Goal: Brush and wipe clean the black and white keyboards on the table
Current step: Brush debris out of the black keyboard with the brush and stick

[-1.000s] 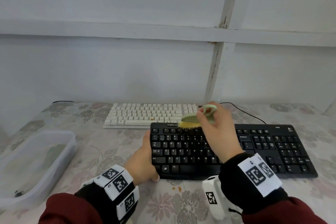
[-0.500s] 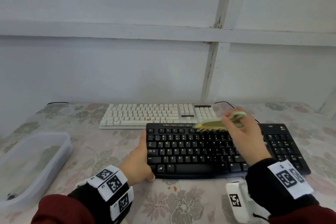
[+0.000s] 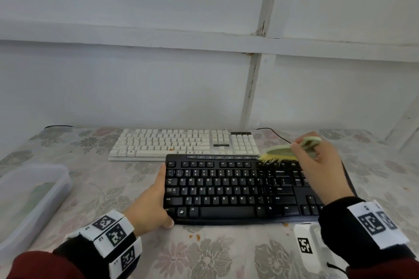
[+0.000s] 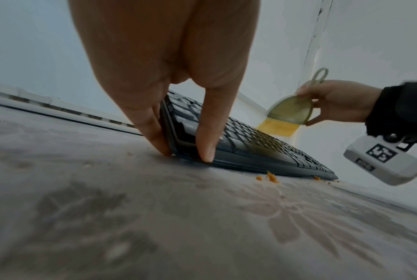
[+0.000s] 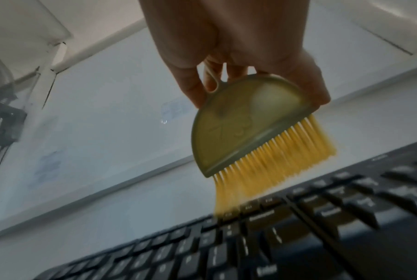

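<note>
A black keyboard (image 3: 229,190) lies in front of me on the flowered tablecloth, with a white keyboard (image 3: 181,142) just behind it. My left hand (image 3: 154,204) grips the black keyboard's left edge (image 4: 178,140), thumb on the front corner and fingers along the side. My right hand (image 3: 317,165) holds a small green brush with yellow bristles (image 3: 280,154) by its looped handle. The bristles (image 5: 269,166) touch the top key row (image 5: 257,206) at the right of the main block. The brush (image 4: 288,113) also shows in the left wrist view.
A clear plastic tub (image 3: 29,201) stands at the table's left. Orange crumbs (image 3: 195,236) lie on the cloth before the black keyboard (image 4: 269,177). A black cable (image 3: 274,132) runs behind the keyboards. The white wall is close behind the table.
My right hand has swept the brush to the right along the black keyboard's top row, from above its left-middle to near the backspace area. The left hand keeps its hold.
</note>
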A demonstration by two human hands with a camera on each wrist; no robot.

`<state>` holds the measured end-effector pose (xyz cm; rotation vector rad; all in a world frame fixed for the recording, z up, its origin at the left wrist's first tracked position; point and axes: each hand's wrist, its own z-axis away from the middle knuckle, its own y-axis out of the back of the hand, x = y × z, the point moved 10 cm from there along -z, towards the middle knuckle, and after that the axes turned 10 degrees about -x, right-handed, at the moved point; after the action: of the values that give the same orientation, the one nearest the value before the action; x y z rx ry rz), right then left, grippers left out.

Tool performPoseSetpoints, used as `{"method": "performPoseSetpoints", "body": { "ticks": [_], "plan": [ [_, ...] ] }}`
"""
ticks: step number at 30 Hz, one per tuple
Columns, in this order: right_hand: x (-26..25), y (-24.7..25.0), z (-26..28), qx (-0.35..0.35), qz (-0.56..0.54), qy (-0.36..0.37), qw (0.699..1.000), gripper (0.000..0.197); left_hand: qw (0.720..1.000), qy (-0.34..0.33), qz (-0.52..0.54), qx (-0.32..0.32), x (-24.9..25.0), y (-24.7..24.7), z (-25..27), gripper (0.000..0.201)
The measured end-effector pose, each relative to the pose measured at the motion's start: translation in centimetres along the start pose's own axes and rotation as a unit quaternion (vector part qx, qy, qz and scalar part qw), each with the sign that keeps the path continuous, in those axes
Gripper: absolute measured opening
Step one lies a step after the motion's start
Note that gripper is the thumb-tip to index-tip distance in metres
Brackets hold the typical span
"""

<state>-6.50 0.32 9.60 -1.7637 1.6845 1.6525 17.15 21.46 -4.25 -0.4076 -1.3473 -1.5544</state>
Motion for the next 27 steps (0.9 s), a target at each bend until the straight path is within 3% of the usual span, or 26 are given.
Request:
{"method": "performPoseSetpoints", "body": {
  "ticks": [3, 6, 8, 11, 14, 19, 22, 27],
  "plan": [
    [-0.8, 1.1, -0.1, 0.024, -0.061, 0.014, 0.998, 0.016, 1.0, -0.002, 0.003, -0.005, 0.1, 0.0, 0.1, 0.129],
    [-0.3, -0.9, 0.0, -0.025, -0.132, -0.012, 0.991, 0.008, 1.0, -0.013, -0.002, -0.001, 0.6, 0.1, 0.3, 0.13],
    [0.7, -1.2, 0.0, -0.034, -0.122, -0.023, 0.992, 0.011, 1.0, -0.019, -0.006, 0.004, 0.9, 0.2, 0.5, 0.13],
    [1.8, 1.8, 0.0, 0.024, -0.068, -0.029, 0.997, 0.022, 1.0, -0.022, -0.006, 0.011, 1.2, 0.3, 0.6, 0.129],
    [-0.3, 3.8, 0.1, 0.064, -0.004, -0.012, 0.998, 0.027, 0.999, -0.031, -0.008, 0.016, 1.5, 0.4, 0.7, 0.127],
    [-7.5, -3.9, 1.6, -0.067, -0.097, 0.068, 0.991, 0.027, 1.0, -0.018, -0.01, 0.019, 1.1, 0.4, 0.7, 0.13],
    [-10.1, -11.0, 2.6, -0.156, -0.077, 0.071, 0.982, 0.012, 1.0, -0.021, -0.012, 0.02, 1.3, 0.5, 0.7, 0.128],
    [-11.4, -16.1, 3.5, -0.169, -0.05, 0.069, 0.982, 0.006, 1.0, 0.004, -0.007, 0.017, 0.9, 0.4, 0.6, 0.119]
  ]
}}
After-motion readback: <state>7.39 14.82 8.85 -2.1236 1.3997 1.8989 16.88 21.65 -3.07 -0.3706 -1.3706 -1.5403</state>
